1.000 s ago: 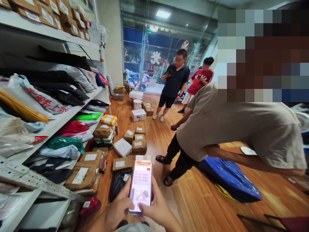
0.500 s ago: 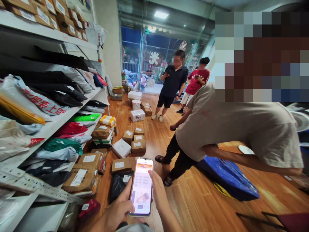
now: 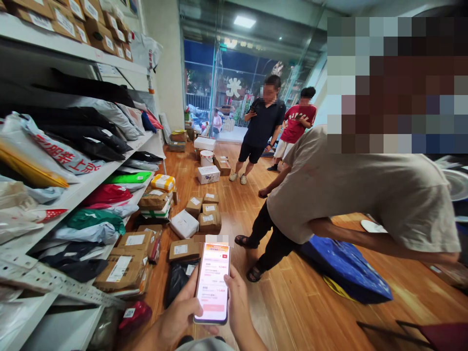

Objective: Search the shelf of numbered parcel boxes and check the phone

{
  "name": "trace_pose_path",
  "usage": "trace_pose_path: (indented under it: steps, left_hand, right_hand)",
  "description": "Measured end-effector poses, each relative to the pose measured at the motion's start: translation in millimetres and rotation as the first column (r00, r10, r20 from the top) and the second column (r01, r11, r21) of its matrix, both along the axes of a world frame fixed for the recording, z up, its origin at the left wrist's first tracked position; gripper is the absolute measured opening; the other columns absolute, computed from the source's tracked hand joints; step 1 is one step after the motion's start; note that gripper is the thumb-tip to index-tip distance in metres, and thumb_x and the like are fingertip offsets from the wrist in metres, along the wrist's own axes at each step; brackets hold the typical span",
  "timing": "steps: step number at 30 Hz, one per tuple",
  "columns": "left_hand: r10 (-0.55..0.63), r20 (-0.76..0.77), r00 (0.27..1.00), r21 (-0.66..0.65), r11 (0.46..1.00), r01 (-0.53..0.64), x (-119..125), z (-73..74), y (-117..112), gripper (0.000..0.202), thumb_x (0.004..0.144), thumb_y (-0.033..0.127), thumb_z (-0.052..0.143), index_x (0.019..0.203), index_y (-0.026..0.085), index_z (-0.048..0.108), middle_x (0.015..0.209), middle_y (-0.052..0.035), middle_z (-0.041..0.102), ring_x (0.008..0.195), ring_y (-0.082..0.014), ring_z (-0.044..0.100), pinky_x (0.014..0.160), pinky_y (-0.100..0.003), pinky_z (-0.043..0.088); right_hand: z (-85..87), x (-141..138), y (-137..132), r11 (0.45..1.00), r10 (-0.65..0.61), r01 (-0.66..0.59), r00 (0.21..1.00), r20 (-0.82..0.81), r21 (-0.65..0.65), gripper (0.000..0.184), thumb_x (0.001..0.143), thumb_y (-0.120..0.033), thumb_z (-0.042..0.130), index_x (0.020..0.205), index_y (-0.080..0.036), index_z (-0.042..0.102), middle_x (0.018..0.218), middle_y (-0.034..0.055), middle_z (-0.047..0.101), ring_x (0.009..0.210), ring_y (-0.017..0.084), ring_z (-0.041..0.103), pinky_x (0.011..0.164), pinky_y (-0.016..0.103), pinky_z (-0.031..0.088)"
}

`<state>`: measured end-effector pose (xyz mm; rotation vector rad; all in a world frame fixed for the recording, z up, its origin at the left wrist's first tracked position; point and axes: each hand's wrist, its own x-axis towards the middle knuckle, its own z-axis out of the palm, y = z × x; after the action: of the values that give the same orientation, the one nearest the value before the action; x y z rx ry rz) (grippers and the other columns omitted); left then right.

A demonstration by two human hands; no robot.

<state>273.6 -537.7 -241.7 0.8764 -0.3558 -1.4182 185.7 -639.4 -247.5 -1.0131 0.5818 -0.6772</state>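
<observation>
A smartphone [image 3: 213,287] with a lit screen is held upright in front of me, low in the view. White blocks with red and dark text fill its screen. My left hand [image 3: 185,302] is closed round its left side, the thumb at the lower left edge of the screen. Along the right edge, my right hand [image 3: 237,297] grips it too, with the thumb near the middle of that side. The fingers behind the phone are mostly hidden. Just beyond it lie a black wrapped parcel [image 3: 177,280] and a brown box [image 3: 184,249] on the floor.
Shelves [image 3: 135,151] on the left bear many bagged parcels. Cardboard boxes [image 3: 124,265] line the floor below. Close on the right, a person in a beige shirt [image 3: 351,195] bends over near a blue sack [image 3: 351,268]. Two people stand by the glass front [image 3: 234,87].
The phone screen has changed from a grey list with a picture to blocks with red text. My right thumb has moved down from the upper screen to the right edge.
</observation>
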Motion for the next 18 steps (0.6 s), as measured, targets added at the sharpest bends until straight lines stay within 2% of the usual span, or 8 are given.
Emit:
trace_pose_path:
  steps: [3, 6, 10, 18]
  left_hand:
    - [0.006, -0.002, 1.0, 0.021, 1.0, -0.006, 0, 0.7, 0, 0.103, 0.059, 0.005, 0.045, 0.142, 0.027, -0.013, 0.122, -0.0108, 0.058, 0.093, -0.0276, 0.061, 0.059, -0.035, 0.056]
    - [0.014, -0.018, 1.0, 0.045, 0.999, -0.013, -1, -1.5, 0, 0.107, 0.057, 0.004, 0.044, 0.141, 0.026, -0.018, 0.121, -0.01, 0.058, 0.094, -0.0271, 0.061, 0.06, -0.034, 0.056]
    - [0.022, -0.009, 1.0, 0.052, 0.998, -0.021, -1, -4.4, 0, 0.11, 0.055, 0.004, 0.045, 0.139, 0.027, -0.022, 0.121, -0.0087, 0.058, 0.091, -0.0254, 0.061, 0.06, -0.035, 0.056]
    - [0.015, 0.037, 0.999, 0.051, 0.999, -0.016, -1, 12.9, 1, 0.105, 0.056, 0.006, 0.044, 0.141, 0.023, -0.015, 0.117, -0.0106, 0.06, 0.088, -0.0258, 0.062, 0.06, -0.034, 0.054]
  right_hand:
    - [1.1, 1, -1, 1.0, -0.004, 0.004, 1.0, -0.004, 0.019, 0.034, 0.067, -0.046, 0.064, 0.085, -0.017, 0.067, 0.076, 0.0048, 0.072, 0.067, 0.022, 0.063, 0.058, 0.03, 0.049]
    - [0.5, 2, -2, 0.999, -0.02, 0.021, 1.0, -0.02, 0.045, 0.037, 0.067, -0.05, 0.066, 0.081, -0.016, 0.068, 0.072, 0.0048, 0.072, 0.063, 0.019, 0.062, 0.057, 0.028, 0.048]
    - [1.1, 4, -3, 0.998, -0.032, 0.034, 0.999, -0.042, 0.054, 0.041, 0.064, -0.056, 0.067, 0.07, -0.015, 0.066, 0.058, 0.0022, 0.066, 0.05, 0.014, 0.053, 0.048, 0.024, 0.041]
    - [0.8, 4, 3, 0.998, -0.041, 0.041, 0.999, -0.013, 0.054, 0.045, 0.067, -0.064, 0.06, 0.07, -0.019, 0.066, 0.062, 0.001, 0.067, 0.059, 0.017, 0.056, 0.054, 0.027, 0.047]
